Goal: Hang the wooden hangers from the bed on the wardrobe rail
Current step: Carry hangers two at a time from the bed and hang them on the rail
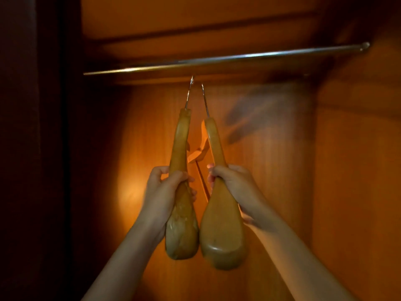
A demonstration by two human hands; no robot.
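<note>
Hangers, two wooden ones, sit end-on just below the wardrobe rail, the left hand clamped on one, the right hand on the other.

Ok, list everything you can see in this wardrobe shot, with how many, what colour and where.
Wooden hangers: two, honey-brown, seen end-on in the middle of the view; left hanger and right hanger, their broad shoulder ends toward the camera.
Hanger hooks: two, silver wire, reaching up toward the rail; left hook, right hook. Whether either is over the rail yet is unclear.
Wardrobe rail: one, shiny metal, running across the upper part of the wardrobe.
Wardrobe back panel: one, orange-brown wood, behind the hangers.
Shelf: one, orange-brown wood, above the rail.
Left hand: one, gripping the left hanger.
Right hand: one, gripping the right hanger.
</note>
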